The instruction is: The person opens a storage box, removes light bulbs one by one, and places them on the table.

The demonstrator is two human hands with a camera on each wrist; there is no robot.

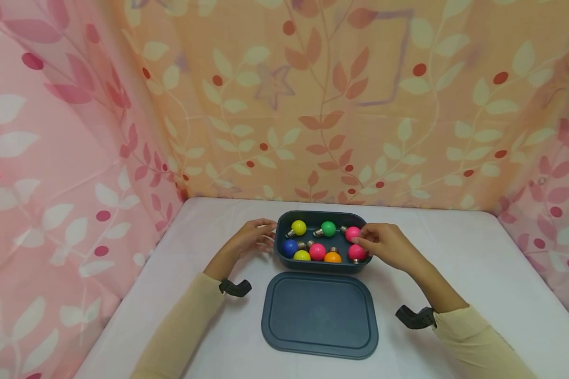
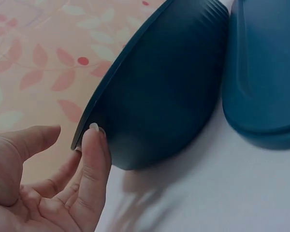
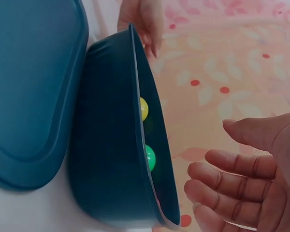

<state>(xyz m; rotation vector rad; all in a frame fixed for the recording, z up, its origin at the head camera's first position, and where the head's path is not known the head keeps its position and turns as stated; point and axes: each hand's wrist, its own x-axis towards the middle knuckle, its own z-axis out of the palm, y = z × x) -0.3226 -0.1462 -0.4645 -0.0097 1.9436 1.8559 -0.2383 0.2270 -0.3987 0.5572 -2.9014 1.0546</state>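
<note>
A dark blue rectangular container [image 1: 322, 267] holds several small coloured light bulbs with metal screw bases. Among them are a yellow bulb [image 1: 298, 227], a green bulb [image 1: 329, 229], a blue bulb [image 1: 290, 248] and an orange bulb [image 1: 333, 257]. My left hand [image 1: 255, 238] is at the container's left end, its fingertips right at the outer wall in the left wrist view. Over the right end is my right hand [image 1: 384, 245], fingers loosely bent, beside a pink bulb [image 1: 352, 233] and another pink bulb [image 1: 357, 252]. Nothing sits between its fingers [image 3: 232, 164] in the right wrist view.
In front of the container, a matching flat blue lid [image 1: 320, 316] lies on the white-covered table [image 1: 417, 342]. Leaf-patterned curtains [image 1: 322, 105] hang behind the table and along both sides. Each wrist wears a black camera strap [image 1: 414, 317].
</note>
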